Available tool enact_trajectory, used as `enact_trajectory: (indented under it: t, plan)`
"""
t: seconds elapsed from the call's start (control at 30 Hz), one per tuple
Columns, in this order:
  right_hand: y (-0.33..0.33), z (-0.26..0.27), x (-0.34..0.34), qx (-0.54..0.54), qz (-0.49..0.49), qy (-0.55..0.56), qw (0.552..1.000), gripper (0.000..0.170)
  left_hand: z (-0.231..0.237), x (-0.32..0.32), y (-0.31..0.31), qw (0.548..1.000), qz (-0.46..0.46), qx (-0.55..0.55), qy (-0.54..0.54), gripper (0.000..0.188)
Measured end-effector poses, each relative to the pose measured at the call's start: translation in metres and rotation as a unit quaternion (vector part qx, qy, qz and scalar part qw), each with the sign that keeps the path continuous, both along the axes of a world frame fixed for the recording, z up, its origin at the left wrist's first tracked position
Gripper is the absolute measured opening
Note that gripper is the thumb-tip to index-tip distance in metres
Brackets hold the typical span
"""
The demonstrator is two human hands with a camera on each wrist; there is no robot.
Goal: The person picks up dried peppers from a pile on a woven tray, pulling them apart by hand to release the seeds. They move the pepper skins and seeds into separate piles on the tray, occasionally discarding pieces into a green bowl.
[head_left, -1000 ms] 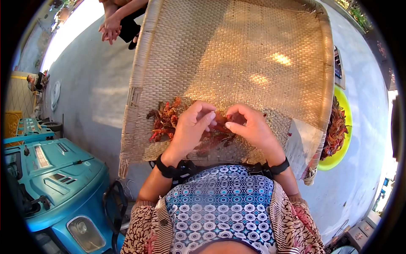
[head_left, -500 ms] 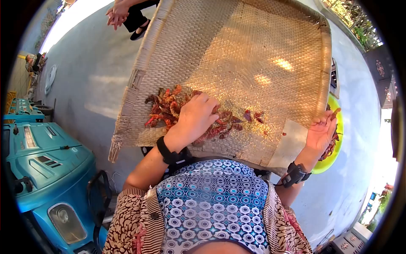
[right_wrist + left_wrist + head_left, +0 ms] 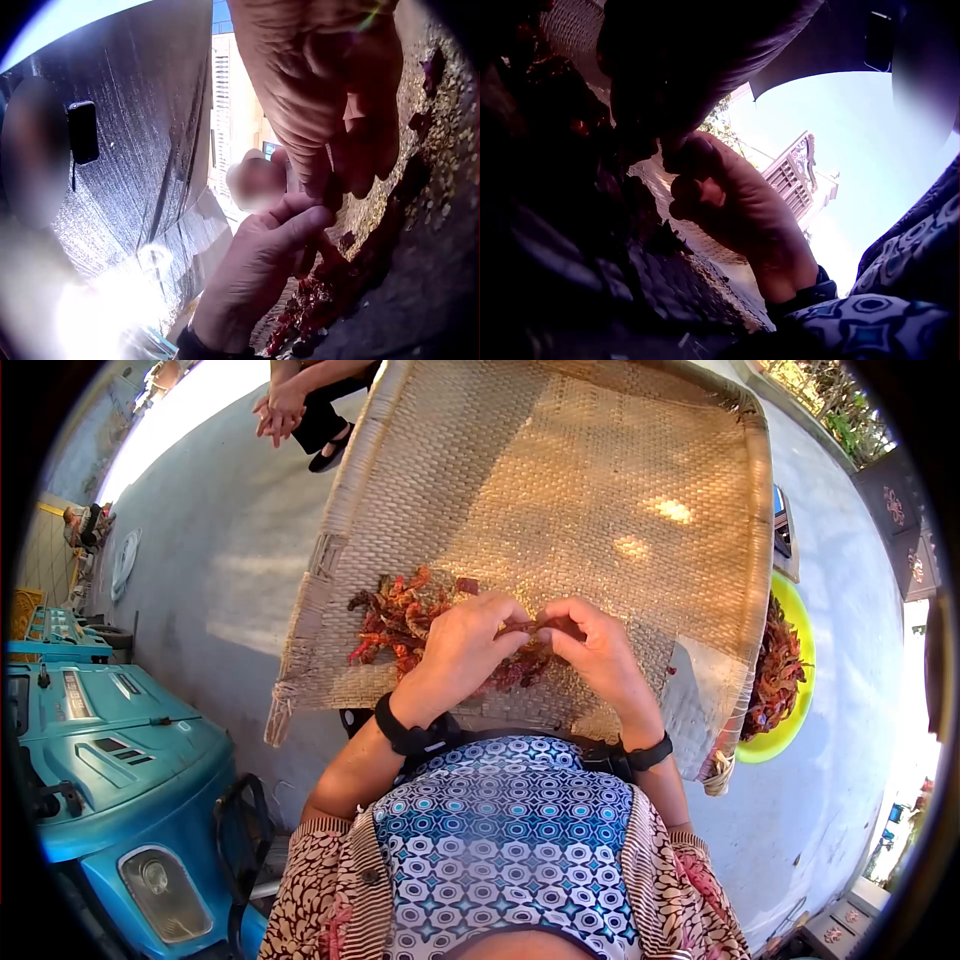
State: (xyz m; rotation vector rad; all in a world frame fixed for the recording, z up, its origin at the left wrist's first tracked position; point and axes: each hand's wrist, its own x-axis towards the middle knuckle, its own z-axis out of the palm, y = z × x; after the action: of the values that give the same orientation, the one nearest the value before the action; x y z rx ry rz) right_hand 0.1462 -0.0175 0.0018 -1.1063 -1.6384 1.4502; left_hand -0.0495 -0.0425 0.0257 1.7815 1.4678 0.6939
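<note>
On the woven tray (image 3: 570, 480), a heap of red pods (image 3: 400, 622) lies left; your left hand (image 3: 460, 650) and right hand (image 3: 607, 660), nearly together, pinch one pod (image 3: 520, 627), the right now back from the green basin (image 3: 770, 746).

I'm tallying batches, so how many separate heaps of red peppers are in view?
2: one heap on the woven tray, partly hidden by the left hand; the other heap in the yellow-green basin to its right. Some loose pieces may be hidden too.
</note>
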Motion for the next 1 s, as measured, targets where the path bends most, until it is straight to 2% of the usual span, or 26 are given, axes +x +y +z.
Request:
enact_trajectory:
  t: [0.07, 0.17, 0.23, 0.27, 0.3, 0.33, 0.37, 0.4, 0.43, 0.53, 0.63, 0.73, 0.8, 0.83, 0.93, 1.0]
  plan:
    - [0.0, -0.006, 0.003, -0.045, 0.001, 0.032, 0.998, 0.015, 0.0, -0.001, -0.002, 0.994, 0.011, -0.065, -0.081, 0.014]
    - [-0.004, -0.003, 0.009, -0.055, 0.012, 0.024, 0.998, 0.012, 0.001, 0.0, -0.006, 0.974, 0.022, -0.151, -0.166, 0.02]
    - [-0.003, -0.001, 0.023, -0.071, -0.028, 0.057, 0.995, 0.012, -0.006, -0.003, -0.004, 0.958, 0.021, -0.177, -0.226, 0.026]
    - [-0.002, 0.0, 0.03, -0.079, -0.048, 0.074, 0.993, 0.012, -0.009, -0.006, -0.002, 0.968, 0.004, -0.131, -0.215, 0.027]
    - [-0.002, 0.014, 0.038, -0.064, -0.11, 0.035, 0.991, 0.014, -0.012, -0.008, -0.002, 0.975, -0.012, -0.087, -0.204, 0.028]
    - [0.001, 0.01, 0.051, -0.042, -0.165, 0.061, 0.984, 0.014, -0.013, -0.01, -0.001, 0.98, -0.028, -0.042, -0.192, 0.029]
    - [0.004, 0.006, 0.067, -0.02, -0.218, 0.087, 0.972, 0.014, -0.013, -0.01, -0.001, 0.977, -0.025, -0.054, -0.203, 0.029]
    - [0.007, 0.007, 0.082, -0.027, -0.289, 0.106, 0.951, 0.016, -0.012, -0.01, -0.001, 0.974, -0.022, -0.067, -0.213, 0.028]
    - [0.011, -0.001, 0.103, -0.027, -0.325, 0.173, 0.929, 0.018, -0.011, -0.011, -0.001, 0.971, -0.019, -0.079, -0.224, 0.028]
    - [0.019, -0.004, 0.147, -0.049, -0.416, 0.423, 0.804, 0.024, 0.003, -0.008, -0.001, 0.962, 0.036, -0.16, -0.22, 0.028]
    - [0.015, 0.003, 0.159, -0.145, -0.322, 0.492, 0.796, 0.029, -0.004, -0.007, -0.002, 0.968, 0.01, -0.128, -0.217, 0.028]
    - [-0.005, 0.01, 0.102, -0.128, -0.213, 0.265, 0.932, 0.031, -0.004, -0.001, -0.003, 0.982, -0.018, -0.075, -0.175, 0.028]
    - [-0.011, 0.019, 0.058, -0.136, -0.108, 0.124, 0.977, 0.025, -0.009, 0.002, -0.004, 0.978, -0.021, -0.074, -0.194, 0.028]
    - [-0.011, 0.018, 0.045, -0.139, -0.047, 0.067, 0.987, 0.021, -0.011, 0.003, -0.005, 0.976, -0.022, -0.072, -0.202, 0.027]
    - [-0.012, 0.002, 0.017, -0.08, 0.017, 0.087, 0.993, 0.015, -0.01, 0.006, -0.008, 0.945, -0.031, -0.144, -0.292, 0.027]
    - [-0.009, -0.004, 0.018, -0.1, 0.037, 0.109, 0.988, 0.014, -0.006, 0.002, -0.007, 0.925, -0.041, -0.179, -0.331, 0.028]
